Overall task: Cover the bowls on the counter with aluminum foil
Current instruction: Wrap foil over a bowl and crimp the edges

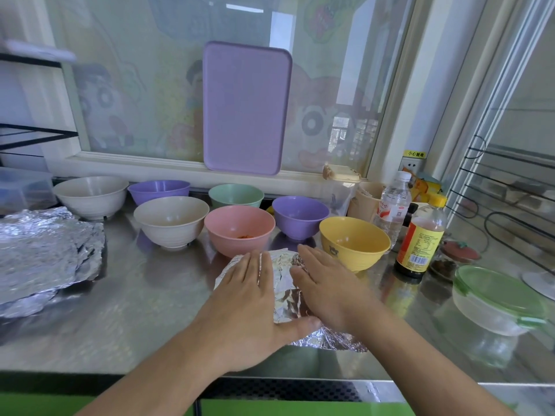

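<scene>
seven bowls (239,229) uncovered; pink holds red bits.

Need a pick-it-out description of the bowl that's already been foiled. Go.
Start at the purple tray leaning on the window, then come straight down past the pink bowl to the counter's near edge. The foil-covered bowl sits there under both flat hands; it alone is wrapped, every other bowl is open and coloured.
</scene>
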`<state>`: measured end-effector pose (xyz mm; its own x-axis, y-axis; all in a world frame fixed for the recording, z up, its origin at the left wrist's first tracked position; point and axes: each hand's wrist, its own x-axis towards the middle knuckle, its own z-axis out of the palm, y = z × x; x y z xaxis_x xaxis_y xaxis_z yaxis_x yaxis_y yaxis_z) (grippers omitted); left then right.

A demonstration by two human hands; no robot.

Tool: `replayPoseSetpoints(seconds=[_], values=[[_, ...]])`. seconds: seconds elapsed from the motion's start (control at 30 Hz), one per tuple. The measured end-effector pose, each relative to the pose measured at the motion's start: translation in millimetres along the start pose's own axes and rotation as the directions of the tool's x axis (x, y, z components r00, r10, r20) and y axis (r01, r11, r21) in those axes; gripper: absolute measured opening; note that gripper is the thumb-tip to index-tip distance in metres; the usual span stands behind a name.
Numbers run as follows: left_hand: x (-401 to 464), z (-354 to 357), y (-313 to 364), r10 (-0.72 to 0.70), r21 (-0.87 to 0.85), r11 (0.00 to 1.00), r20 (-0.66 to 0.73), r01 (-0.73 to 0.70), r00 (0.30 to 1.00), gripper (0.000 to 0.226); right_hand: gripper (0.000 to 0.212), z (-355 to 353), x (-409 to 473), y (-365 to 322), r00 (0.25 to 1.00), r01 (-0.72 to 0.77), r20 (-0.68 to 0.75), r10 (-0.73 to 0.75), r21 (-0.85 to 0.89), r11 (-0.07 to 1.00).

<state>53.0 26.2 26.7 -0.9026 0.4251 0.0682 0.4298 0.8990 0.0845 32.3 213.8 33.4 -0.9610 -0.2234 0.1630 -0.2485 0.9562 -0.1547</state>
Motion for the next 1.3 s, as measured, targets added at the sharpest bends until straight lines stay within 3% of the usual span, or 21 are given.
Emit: replayPoseSetpoints(seconds=[0.07,0.17,0.27,0.4,0.5,0.67,0.83,0.9,0.97,1.0,1.07,1.13,1.2,1.3], values=[[2,1,0,0.019,0.032,0.999,-0.015,-0.019,1.0,0.136,0.068,-6,9,-9,1.0,0.008,-0.017,-0.008,0.013,1.0],[4,4,-3,0.042,0.069,0.997,-0.056,-0.039,0.998,0.138,0.081,0,24,-15,0.987,0.158,0.047,-0.157,-0.025,0.987],[3,4,-4,0.043,0.061,0.997,-0.077,-0.039,0.996,0.136,0.079,3,30,-10,0.992,0.113,0.044,-0.114,0.022,0.993],[2,0,-3,0.044,0.058,0.998,-0.065,-0.04,0.997,0.136,0.051,-4,26,-8,0.999,0.029,0.042,-0.033,0.072,0.997],[2,0,-4,0.037,0.038,0.999,-0.052,-0.035,0.998,0.14,0.051,-6,23,-3,0.997,0.01,0.074,-0.017,0.091,0.996],[4,3,-6,0.029,0.01,1.0,-0.047,-0.028,0.998,0.145,0.053,-2,7,5,0.999,-0.012,0.044,0.0,0.271,0.963],[4,1,-7,0.017,-0.048,0.999,0.017,-0.016,1.0,0.148,0.057,2,-5,16,0.997,-0.065,0.066,0.048,0.288,0.955],[4,-7,-8,0.01,-0.121,0.993,0.047,-0.004,0.999,0.141,0.055,3,-9,15,0.999,-0.01,-0.048,0.022,0.237,0.971],[11,-13,-8,-0.011,-0.222,0.975,-0.014,0.008,1.0,0.121,0.047,13,-6,23,0.994,0.079,-0.093,-0.059,0.228,0.971],[16,-14,-8,-0.02,-0.25,0.968,-0.059,0.005,0.998,0.108,0.047,10,-6,19,0.999,0.037,-0.01,-0.035,0.295,0.955],[29,-12,-7,-0.022,-0.233,0.973,-0.093,-0.001,0.995,0.094,0.059,6,-9,14,0.998,0.012,-0.057,0.008,0.34,0.941],[37,-10,-4,-0.013,-0.199,0.98,-0.065,0.0,0.998,0.089,0.076,8,-12,14,0.987,0.108,-0.144,-0.069,0.286,0.952],[41,-9,-5,-0.012,-0.21,0.978,-0.036,0.004,0.999,0.077,0.059,8,-13,15,0.994,0.02,-0.104,0.016,0.333,0.943],[40,-10,-10,-0.013,-0.289,0.957,-0.047,-0.001,0.999,0.069,0.057,9,-13,20,0.996,-0.079,-0.018,0.092,0.365,0.928]])
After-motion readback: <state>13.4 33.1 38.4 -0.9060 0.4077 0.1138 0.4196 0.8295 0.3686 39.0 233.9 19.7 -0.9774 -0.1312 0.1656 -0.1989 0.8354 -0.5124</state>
